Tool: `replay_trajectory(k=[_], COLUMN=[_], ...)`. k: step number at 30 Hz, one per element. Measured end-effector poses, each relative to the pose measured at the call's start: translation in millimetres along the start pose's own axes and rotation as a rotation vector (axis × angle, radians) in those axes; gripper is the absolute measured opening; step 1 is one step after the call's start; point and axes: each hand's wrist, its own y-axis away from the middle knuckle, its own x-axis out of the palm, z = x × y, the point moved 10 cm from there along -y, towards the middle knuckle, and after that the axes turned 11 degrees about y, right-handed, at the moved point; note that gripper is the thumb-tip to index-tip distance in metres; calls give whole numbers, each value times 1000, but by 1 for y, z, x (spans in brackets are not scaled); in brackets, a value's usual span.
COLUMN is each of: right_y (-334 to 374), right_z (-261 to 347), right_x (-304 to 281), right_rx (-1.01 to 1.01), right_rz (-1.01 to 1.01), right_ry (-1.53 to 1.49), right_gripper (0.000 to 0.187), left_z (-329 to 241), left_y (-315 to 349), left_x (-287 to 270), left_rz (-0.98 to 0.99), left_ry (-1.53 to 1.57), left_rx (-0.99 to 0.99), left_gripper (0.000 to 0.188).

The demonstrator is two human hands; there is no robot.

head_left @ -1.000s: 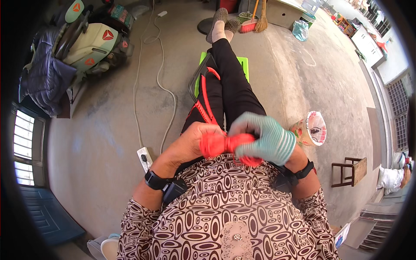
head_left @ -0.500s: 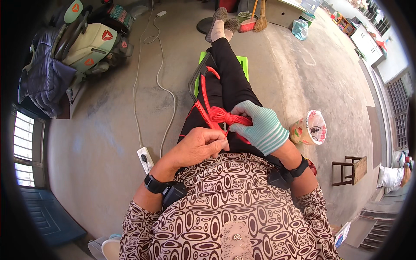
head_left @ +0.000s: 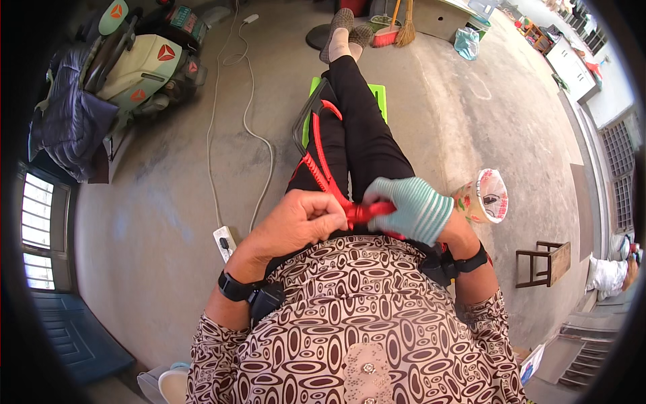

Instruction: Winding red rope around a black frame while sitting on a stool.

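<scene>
A bundle of red cord (head_left: pixel 362 213), blurred by motion, lies over my lap. My right hand (head_left: pixel 412 207), in a striped green-and-white glove, is closed round it. Bare and pinched, my left hand (head_left: pixel 301 223) is at the bundle's left end; its fingertips meet the red cord, though the exact strand in the pinch is hard to see. From the bundle, red cord runs up to a black bent frame (head_left: pixel 299 128) resting along my legs. Part of that frame is wound with red cord (head_left: pixel 316 172).
Beneath my outstretched legs stands a bright green stool (head_left: pixel 378 101). A lined waste bin (head_left: pixel 490 195) and a small wooden stool (head_left: pixel 548 264) are to the right. White cable (head_left: pixel 266 188) and a power strip (head_left: pixel 225 242) lie left; a scooter (head_left: pixel 138 74) stands at far left.
Both hands have come slightly nearer my body with the cord bundle. My right hand has turned over it, and the bundle now looks smeared and drawn tighter between the hands.
</scene>
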Motion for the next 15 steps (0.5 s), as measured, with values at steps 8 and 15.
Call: replay_trajectory(k=[8, 15], right_y=[-1, 10], right_z=[-12, 23], right_x=[-16, 9], right_rx=[101, -170], right_rz=[-319, 184], right_ry=[-534, -388], right_gripper=[27, 29], left_z=[1, -3], left_y=[-3, 0], left_x=[13, -6], left_rz=[54, -114], left_ry=[69, 37], left_rx=[41, 20], left_gripper=[13, 13])
